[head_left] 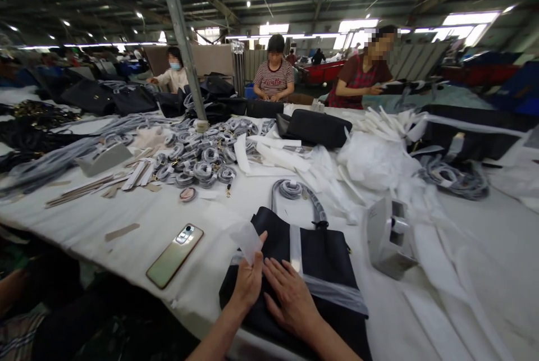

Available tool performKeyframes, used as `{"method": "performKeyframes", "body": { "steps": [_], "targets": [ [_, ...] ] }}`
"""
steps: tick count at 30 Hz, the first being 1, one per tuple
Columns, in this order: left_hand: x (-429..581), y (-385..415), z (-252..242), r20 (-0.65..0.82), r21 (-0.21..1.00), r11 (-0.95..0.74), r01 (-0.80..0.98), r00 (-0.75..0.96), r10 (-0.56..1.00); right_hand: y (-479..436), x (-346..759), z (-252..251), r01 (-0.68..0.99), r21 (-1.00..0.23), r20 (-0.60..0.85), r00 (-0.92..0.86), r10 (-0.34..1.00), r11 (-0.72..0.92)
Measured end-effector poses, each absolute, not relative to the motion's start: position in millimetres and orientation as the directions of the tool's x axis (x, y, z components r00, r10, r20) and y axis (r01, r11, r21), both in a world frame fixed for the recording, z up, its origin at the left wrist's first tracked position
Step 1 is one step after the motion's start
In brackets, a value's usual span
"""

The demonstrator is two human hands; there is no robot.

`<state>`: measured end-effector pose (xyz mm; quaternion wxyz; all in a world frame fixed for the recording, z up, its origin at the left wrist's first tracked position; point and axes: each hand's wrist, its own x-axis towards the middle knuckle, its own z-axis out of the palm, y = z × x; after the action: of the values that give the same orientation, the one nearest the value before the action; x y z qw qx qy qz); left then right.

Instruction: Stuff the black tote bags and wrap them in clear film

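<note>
In front of me a black handbag point(328, 248) lies on the white-covered table, its wrapped handle point(314, 198) pointing away. Pale translucent strips point(332, 292) run across and along its front. At the bag's left side, my left hand point(249, 279) pinches a small translucent white sheet point(247, 242), which sticks up above the fingers. My right hand point(290, 296) lies flat on the bag, fingers stretched toward the left hand. A coiled grey strap point(290, 188) rests within the handle's loop.
A phone point(175, 255) lies to the left. A grey tape dispenser point(389, 237) stands right of the bag, near white foam strips point(438, 265). Several coiled straps point(206, 164) and a metal post point(181, 41) are further back. Co-workers point(274, 72) work across the table.
</note>
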<state>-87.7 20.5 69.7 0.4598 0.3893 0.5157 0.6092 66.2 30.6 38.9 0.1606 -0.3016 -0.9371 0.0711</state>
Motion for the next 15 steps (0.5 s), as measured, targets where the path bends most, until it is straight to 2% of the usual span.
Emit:
{"method": "performKeyframes", "body": {
  "steps": [3,7,15],
  "targets": [
    [-70,23,61,-0.045,0.982,-0.003,-0.191,-0.244,0.969,31,66,38,0.537,-0.266,0.235,-0.769,0.595,0.800],
    [-57,25,40,-0.021,0.997,0.008,-0.079,-0.164,0.986,33,65,34,0.519,-0.322,0.220,-0.773,0.595,0.792],
    [-52,21,34,0.044,0.997,-0.036,0.070,-0.124,0.991,32,72,27,0.466,-0.371,0.390,-0.707,0.590,0.804]
  ]
}}
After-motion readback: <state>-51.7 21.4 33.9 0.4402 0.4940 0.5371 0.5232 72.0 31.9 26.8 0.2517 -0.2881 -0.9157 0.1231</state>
